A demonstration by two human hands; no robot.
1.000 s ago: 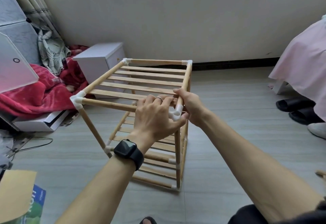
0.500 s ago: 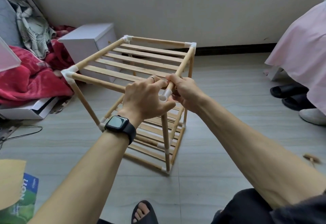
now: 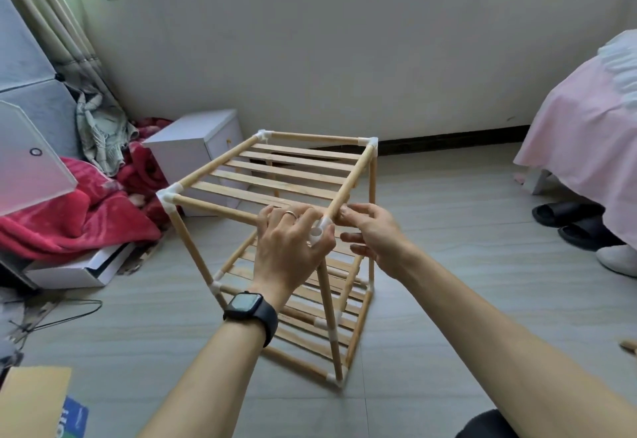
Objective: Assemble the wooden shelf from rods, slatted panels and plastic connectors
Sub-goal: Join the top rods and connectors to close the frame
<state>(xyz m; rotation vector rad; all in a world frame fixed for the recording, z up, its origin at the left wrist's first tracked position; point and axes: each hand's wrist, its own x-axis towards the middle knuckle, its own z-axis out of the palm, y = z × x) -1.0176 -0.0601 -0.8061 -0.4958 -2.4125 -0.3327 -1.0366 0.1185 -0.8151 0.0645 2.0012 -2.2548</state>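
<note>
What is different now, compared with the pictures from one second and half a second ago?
The right hand has let go of the side rod and drawn back slightly toward the person, its fingers loose beside the rod. The left hand still grips the corner connector. The shelf stands as before.

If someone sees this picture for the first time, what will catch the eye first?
The wooden shelf standing in the middle of the floor draws the eye first. At its near top corner the left hand grips the white connector, and the right hand touches the side rod with its fingers. A red blanket lies heaped at the left, and a pink bedcover hangs at the right.
</note>
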